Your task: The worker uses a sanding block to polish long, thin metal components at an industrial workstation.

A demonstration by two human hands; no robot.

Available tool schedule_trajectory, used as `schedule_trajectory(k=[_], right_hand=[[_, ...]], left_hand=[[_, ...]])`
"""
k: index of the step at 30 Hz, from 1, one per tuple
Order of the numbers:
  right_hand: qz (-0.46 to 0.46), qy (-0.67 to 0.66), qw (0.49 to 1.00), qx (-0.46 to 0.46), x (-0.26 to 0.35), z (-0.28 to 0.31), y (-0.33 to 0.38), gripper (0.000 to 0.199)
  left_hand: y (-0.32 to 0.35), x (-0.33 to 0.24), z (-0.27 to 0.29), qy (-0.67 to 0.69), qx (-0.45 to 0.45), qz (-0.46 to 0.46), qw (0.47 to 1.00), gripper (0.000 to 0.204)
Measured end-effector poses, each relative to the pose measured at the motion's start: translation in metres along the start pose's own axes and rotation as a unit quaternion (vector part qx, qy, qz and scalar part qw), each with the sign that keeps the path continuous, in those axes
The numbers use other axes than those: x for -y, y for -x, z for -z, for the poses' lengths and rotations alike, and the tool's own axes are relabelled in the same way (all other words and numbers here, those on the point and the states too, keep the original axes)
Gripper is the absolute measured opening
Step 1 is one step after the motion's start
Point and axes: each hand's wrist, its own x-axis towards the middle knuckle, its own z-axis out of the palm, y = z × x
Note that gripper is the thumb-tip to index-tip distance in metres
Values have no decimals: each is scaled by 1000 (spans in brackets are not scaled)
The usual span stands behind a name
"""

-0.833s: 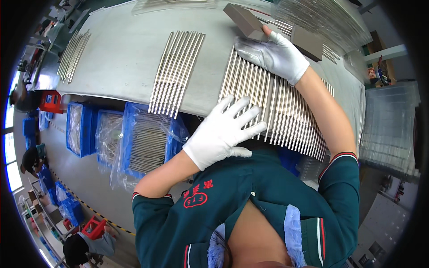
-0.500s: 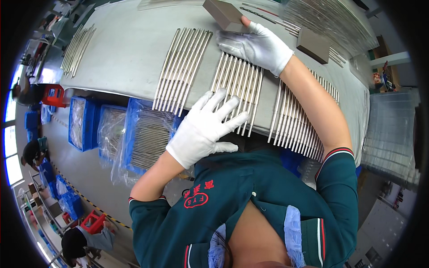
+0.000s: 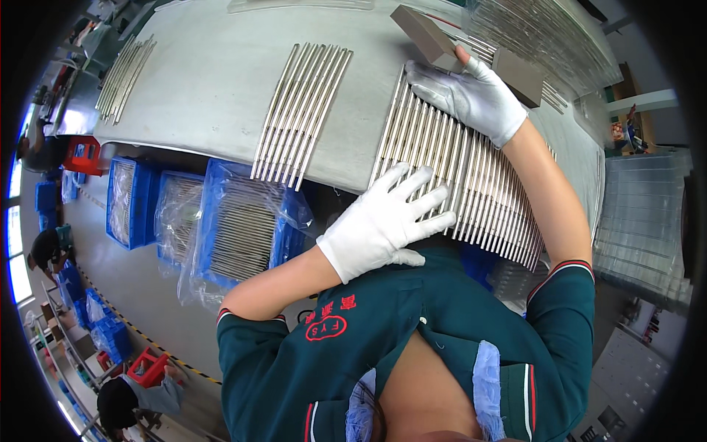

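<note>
My left hand [image 3: 387,221], in a white glove, lies with fingers spread over the near ends of a row of slim metal rods [image 3: 423,140]. My right hand [image 3: 471,99], gloved in white with grey-smudged fingers, rests at the far ends of the same rods. Its thumb clamps a grey-brown rectangular block [image 3: 421,33], which tilts up over the table. The row now joins a wider row of rods [image 3: 495,199] on its right, partly under my right forearm. A second grey-brown block [image 3: 517,77] lies just right of my right hand.
Another group of rods [image 3: 302,114] lies left of centre, and one more [image 3: 127,77] at the table's far left. Blue crates [image 3: 274,247] with bagged rods stand below the table edge. Clear plastic trays [image 3: 549,37] are piled at the back right. People [image 3: 132,401] work at the left.
Both hands have moved right, and the middle group of rods has slid with them against the right-hand row. The block in my right hand has moved right too.
</note>
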Motion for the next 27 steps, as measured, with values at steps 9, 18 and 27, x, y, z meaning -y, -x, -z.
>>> schedule_trajectory(k=[9,18,27], right_hand=[[-34,-19,998,40,-14,-13,-51,77],[-5,24,999,48,-14,-8,-50,88],[-18,-6,999,44,-1,4,-10,70]], left_hand=[[25,10,23,-53,-8,69,996,72],[24,7,20,-62,-8,66,996,71],[10,-4,0,3,-7,-3,1000,67]])
